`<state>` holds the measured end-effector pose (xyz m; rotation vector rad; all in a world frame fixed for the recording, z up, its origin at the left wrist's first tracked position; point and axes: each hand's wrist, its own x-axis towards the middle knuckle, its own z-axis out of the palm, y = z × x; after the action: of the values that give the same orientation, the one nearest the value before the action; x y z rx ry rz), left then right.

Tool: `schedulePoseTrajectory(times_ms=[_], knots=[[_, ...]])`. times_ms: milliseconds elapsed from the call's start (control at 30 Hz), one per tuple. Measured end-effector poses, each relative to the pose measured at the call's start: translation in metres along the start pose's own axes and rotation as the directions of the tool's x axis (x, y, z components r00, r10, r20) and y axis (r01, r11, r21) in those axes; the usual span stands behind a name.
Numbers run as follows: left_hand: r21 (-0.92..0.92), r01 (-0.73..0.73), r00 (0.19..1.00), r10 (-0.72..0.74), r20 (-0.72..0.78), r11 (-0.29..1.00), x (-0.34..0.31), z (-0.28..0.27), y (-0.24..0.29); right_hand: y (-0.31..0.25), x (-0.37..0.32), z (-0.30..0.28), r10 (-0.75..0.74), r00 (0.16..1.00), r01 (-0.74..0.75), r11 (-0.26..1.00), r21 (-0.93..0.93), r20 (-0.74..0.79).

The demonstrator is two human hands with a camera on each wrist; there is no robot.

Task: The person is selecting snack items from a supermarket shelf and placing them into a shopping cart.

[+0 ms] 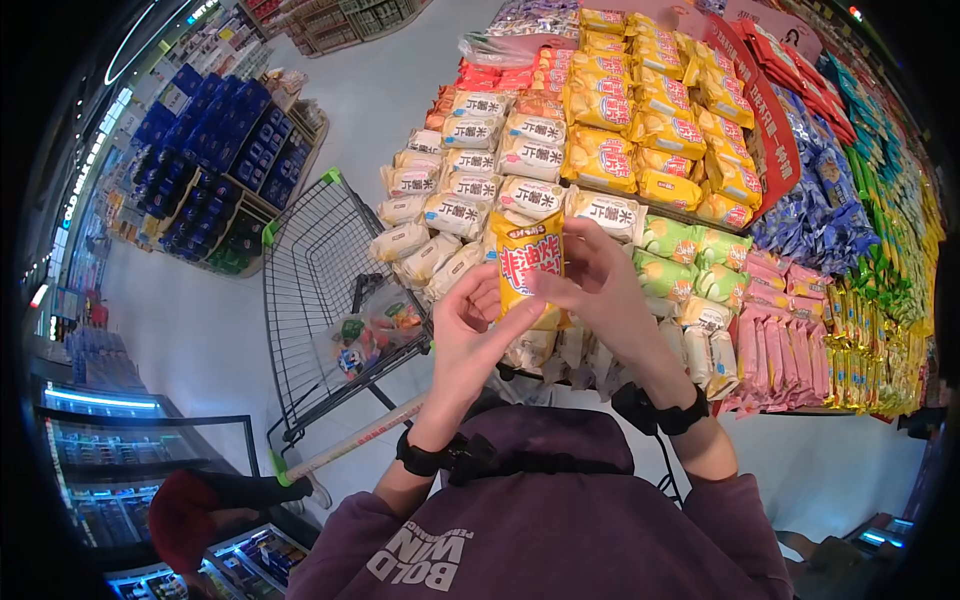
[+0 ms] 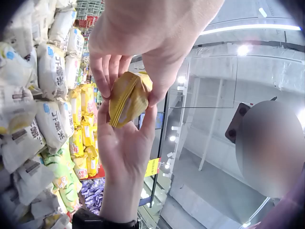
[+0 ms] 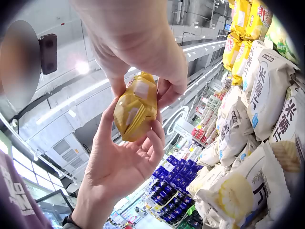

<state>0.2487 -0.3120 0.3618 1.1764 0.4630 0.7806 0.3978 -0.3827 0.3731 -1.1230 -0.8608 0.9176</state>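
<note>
A yellow packet (image 1: 531,262) is held between the person and the stacked white packets (image 1: 470,188) — the left hand (image 1: 468,328) and right hand (image 1: 612,292) grip opposite sides, fingers partly curled around it, thumbs at its lower front. This two-sided hold presumably steadies the soft wrapper — leaving the large red lettering mostly uncovered, facing the person.

A pale, glossy shop floor (image 1: 215,345) runs between stocked shelves (image 1: 240,170) and lit cooler cabinets (image 1: 130,440) — overhead, the grey ceiling (image 2: 209,138) carries bright strip lights (image 2: 252,28).
</note>
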Motion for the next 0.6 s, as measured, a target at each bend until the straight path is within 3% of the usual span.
schedulePoseTrajectory(times_ms=[167, 400, 600], knots=[[0.057, -0.123, 0.990, 0.118, 0.077, 0.991, -0.002, -0.011, 0.004, -0.008, -0.005, -0.001, -0.132, 0.977, 0.159, 0.974, -0.164, 0.165], [0.110, -0.266, 0.949, 0.240, 0.205, 0.958, 0.003, -0.022, 0.006, -0.012, -0.016, 0.003, -0.250, 0.936, 0.294, 0.942, -0.161, 0.246], [0.147, -0.307, 0.935, 0.270, 0.229, 0.940, 0.003, -0.023, 0.006, -0.007, -0.016, 0.003, -0.329, 0.902, 0.390, 0.898, -0.202, 0.280]])
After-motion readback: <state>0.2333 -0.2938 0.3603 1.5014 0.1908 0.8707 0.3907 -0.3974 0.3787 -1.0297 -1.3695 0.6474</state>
